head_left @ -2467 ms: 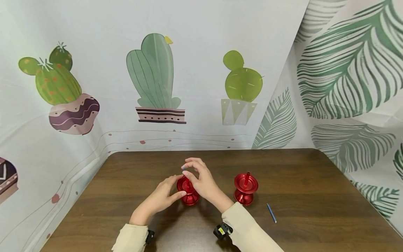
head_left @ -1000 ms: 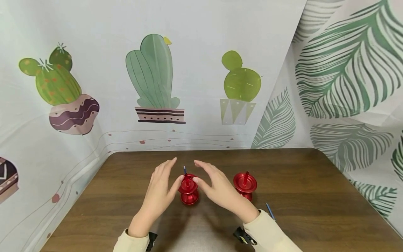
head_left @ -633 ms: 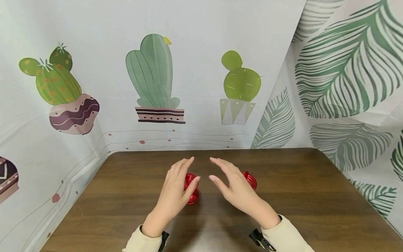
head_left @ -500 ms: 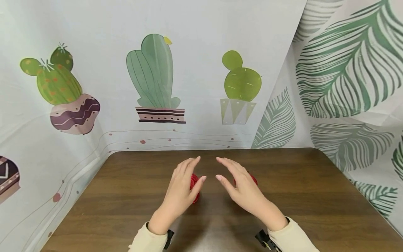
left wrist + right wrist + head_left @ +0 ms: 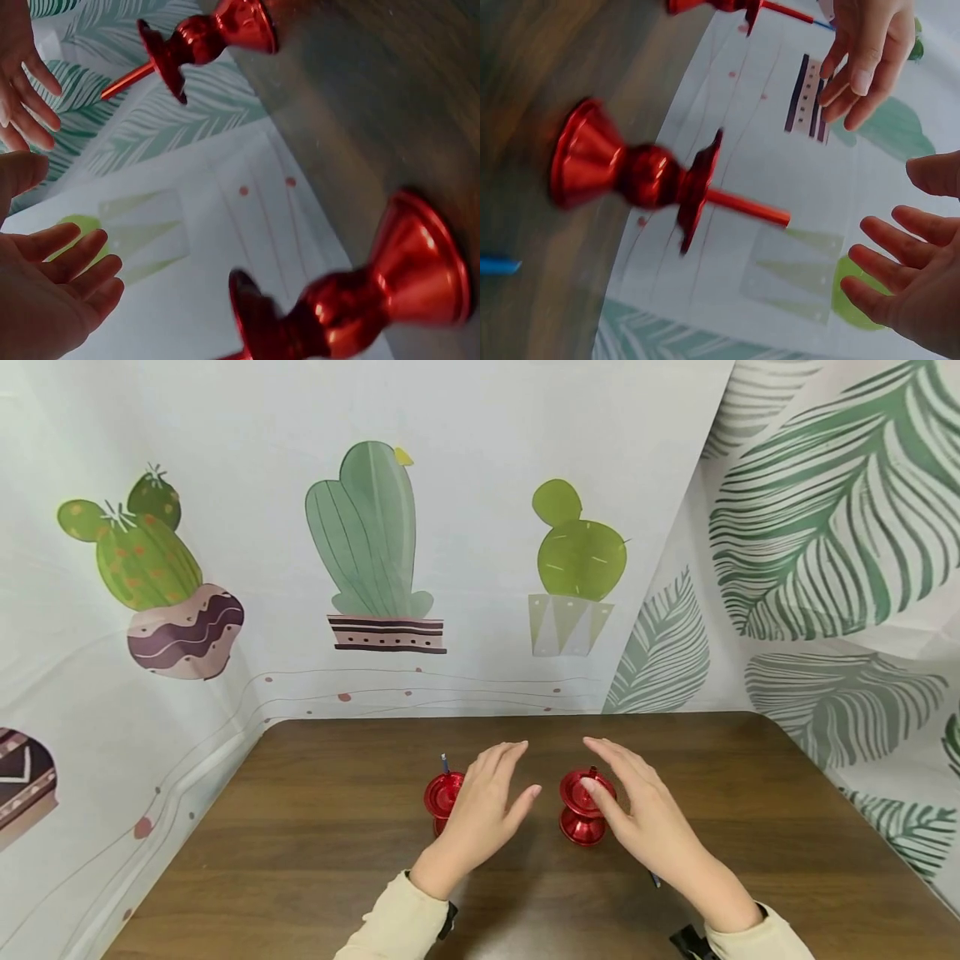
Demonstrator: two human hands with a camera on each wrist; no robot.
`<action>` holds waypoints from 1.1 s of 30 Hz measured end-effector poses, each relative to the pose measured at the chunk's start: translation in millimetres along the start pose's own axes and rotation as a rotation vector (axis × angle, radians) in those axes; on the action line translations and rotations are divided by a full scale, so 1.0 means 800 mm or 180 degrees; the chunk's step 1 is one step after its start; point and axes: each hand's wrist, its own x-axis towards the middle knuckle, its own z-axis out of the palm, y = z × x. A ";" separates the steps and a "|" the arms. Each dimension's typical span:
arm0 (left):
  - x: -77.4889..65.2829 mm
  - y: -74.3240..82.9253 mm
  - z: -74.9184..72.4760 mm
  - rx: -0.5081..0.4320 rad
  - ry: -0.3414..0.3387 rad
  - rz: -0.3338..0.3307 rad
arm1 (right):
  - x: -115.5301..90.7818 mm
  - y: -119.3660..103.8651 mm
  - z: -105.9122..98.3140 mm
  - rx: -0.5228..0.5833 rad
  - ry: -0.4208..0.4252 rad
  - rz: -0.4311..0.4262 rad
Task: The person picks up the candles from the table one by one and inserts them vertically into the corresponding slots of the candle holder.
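Two red metal candlesticks stand upright on the table. The left candlestick has a blue stick rising from its central tube, and my left hand hides its right part in the head view. That hand is held in the air with fingers extended and thumb apart, holding nothing. The right candlestick shows a bare tube with nothing in it in the right wrist view. Just right of it, my right hand hovers with straight fingers, its thumb overlapping the dish in the head view. The hands face each other, apart.
A second blue stick lies on the table to the right, mostly hidden under my right hand in the head view. Behind the table's far edge hangs a white cloth printed with cacti and leaves.
Earlier my right hand pinched the blue stick at the left candlestick, with my left hand beside it. Both hands then opened, let go and moved right, towards the right candlestick.
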 end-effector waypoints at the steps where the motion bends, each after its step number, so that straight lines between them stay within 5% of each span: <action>1: 0.002 0.001 0.003 -0.0011 -0.0053 -0.0028 | -0.002 0.003 -0.003 -0.0023 0.0003 0.0015; 16: 0.019 0.015 0.043 -0.0106 -0.0511 -0.0196 | -0.034 0.044 -0.015 -0.0273 -0.0182 0.0282; 33: 0.024 0.020 0.078 -0.0215 -0.0965 -0.0492 | -0.065 0.078 -0.002 -0.0928 -0.1123 0.0807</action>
